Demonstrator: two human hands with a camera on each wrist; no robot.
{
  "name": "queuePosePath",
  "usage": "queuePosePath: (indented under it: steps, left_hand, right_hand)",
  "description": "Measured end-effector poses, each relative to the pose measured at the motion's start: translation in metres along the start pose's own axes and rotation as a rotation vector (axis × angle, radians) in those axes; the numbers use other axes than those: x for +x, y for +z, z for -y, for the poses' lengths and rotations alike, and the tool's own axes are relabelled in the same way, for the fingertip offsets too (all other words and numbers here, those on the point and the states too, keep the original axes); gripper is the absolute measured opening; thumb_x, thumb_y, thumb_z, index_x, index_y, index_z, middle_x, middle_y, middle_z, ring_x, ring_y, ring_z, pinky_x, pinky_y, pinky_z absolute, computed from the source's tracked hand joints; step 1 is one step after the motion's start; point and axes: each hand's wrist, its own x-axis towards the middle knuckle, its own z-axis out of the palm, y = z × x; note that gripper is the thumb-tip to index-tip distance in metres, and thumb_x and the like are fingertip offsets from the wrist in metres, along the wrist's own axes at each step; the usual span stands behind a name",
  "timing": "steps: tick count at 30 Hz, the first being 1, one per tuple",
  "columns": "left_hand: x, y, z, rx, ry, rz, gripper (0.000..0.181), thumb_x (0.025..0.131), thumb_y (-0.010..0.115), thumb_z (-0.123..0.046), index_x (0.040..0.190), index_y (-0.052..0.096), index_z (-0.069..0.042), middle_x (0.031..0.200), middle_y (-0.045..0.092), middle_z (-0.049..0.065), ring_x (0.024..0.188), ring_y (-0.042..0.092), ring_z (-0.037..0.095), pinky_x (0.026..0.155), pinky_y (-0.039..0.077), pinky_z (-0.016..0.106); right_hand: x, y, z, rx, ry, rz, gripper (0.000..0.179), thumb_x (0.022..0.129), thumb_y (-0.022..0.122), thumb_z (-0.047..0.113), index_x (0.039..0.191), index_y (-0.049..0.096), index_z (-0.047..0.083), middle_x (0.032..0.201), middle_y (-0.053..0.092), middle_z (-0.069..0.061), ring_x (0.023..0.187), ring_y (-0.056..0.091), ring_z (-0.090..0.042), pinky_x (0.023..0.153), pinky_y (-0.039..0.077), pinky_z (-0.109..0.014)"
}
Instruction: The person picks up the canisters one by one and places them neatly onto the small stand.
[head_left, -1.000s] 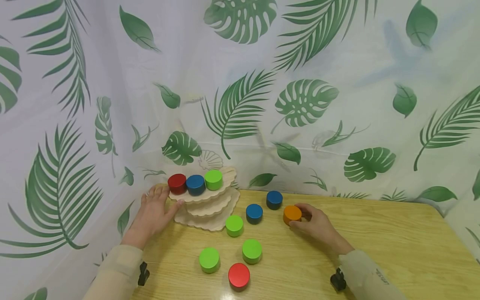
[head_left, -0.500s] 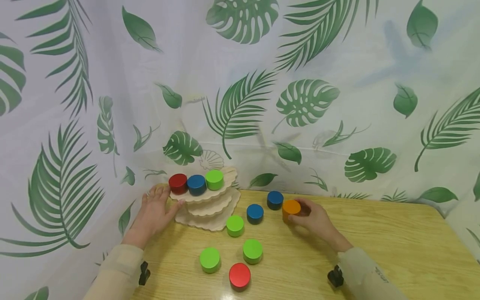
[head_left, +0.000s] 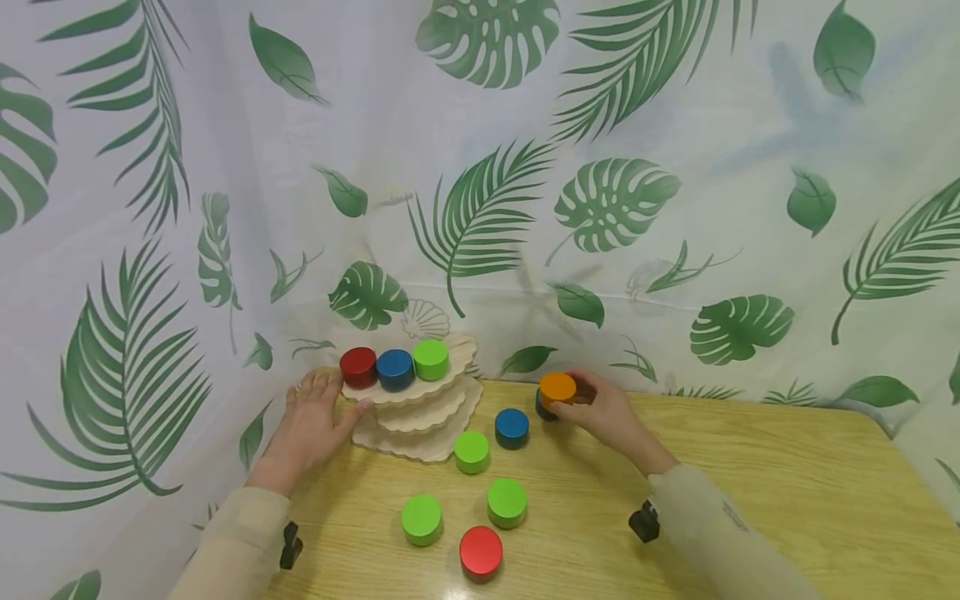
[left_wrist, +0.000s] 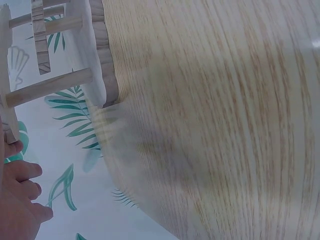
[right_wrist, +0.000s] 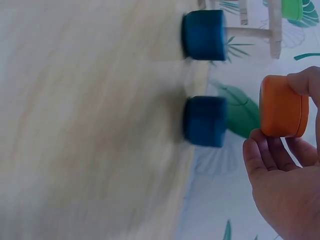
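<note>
My right hand [head_left: 609,418] pinches a small round orange tin [head_left: 558,387] between thumb and fingers. In the right wrist view the orange tin [right_wrist: 281,106] is off the table, with two blue tins [right_wrist: 205,121] standing below it. From the head view it partly covers the farther one. My left hand [head_left: 303,425] rests at the left end of a three-tiered wooden stand [head_left: 422,414] with scalloped edges, fingers extended and thumb at the top tier's front edge. On that tier sit a dark red tin [head_left: 358,367], a blue tin [head_left: 395,370] and a green tin [head_left: 431,360].
On the wooden table [head_left: 750,483] stand the nearer blue tin [head_left: 512,428], a green tin [head_left: 472,452], two more green tins [head_left: 507,502] and a bright red tin [head_left: 481,553]. A leaf-patterned curtain [head_left: 480,208] hangs behind the table and along its left side.
My right hand has lifted the orange tin from the table and carried it left, over the farther blue tin. My left hand stays at the stand.
</note>
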Motion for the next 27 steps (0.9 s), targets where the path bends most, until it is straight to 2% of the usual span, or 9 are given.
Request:
queuePosePath:
  steps: [4,9,18,27]
  left_hand:
    - [0.000,0.001,0.001,0.002,0.006,-0.008,0.088,0.107,0.044,-0.063,0.160,0.035,0.008,0.166,0.034,0.033,0.157,0.020,0.055,0.125,0.015,0.075]
    - [0.000,0.002,0.002,0.008,0.006,-0.013,0.087,0.107,0.045,-0.061,0.160,0.035,0.007,0.165,0.035,0.032,0.156,0.021,0.056,0.125,0.015,0.075]
    - [0.001,0.002,0.003,0.012,-0.004,-0.006,0.088,0.107,0.045,-0.062,0.160,0.034,0.007,0.166,0.034,0.032,0.157,0.020,0.055,0.126,0.015,0.074]
    - [0.004,0.001,0.003,0.017,-0.004,0.001,0.088,0.107,0.044,-0.063,0.161,0.033,0.006,0.167,0.033,0.031,0.157,0.020,0.055,0.126,0.015,0.074]
  right_hand:
    - [0.009,0.005,0.012,0.010,0.011,0.003,0.063,0.093,0.082,0.026,0.145,0.058,0.001,0.138,0.066,-0.019,0.120,0.068,-0.033,0.101,0.059,-0.039]
    - [0.019,0.012,0.025,0.036,0.010,0.018,0.062,0.093,0.081,0.023,0.146,0.056,0.000,0.139,0.065,-0.019,0.120,0.068,-0.033,0.103,0.059,-0.043]
    - [0.036,0.021,0.045,0.049,-0.018,0.035,0.055,0.093,0.081,0.022,0.141,0.061,0.003,0.134,0.068,-0.017,0.116,0.069,-0.031,0.100,0.060,-0.039]
    - [0.052,0.033,0.063,0.026,-0.050,0.041,0.054,0.092,0.081,0.020,0.139,0.062,0.002,0.130,0.070,-0.017,0.110,0.069,-0.029,0.099,0.059,-0.044]
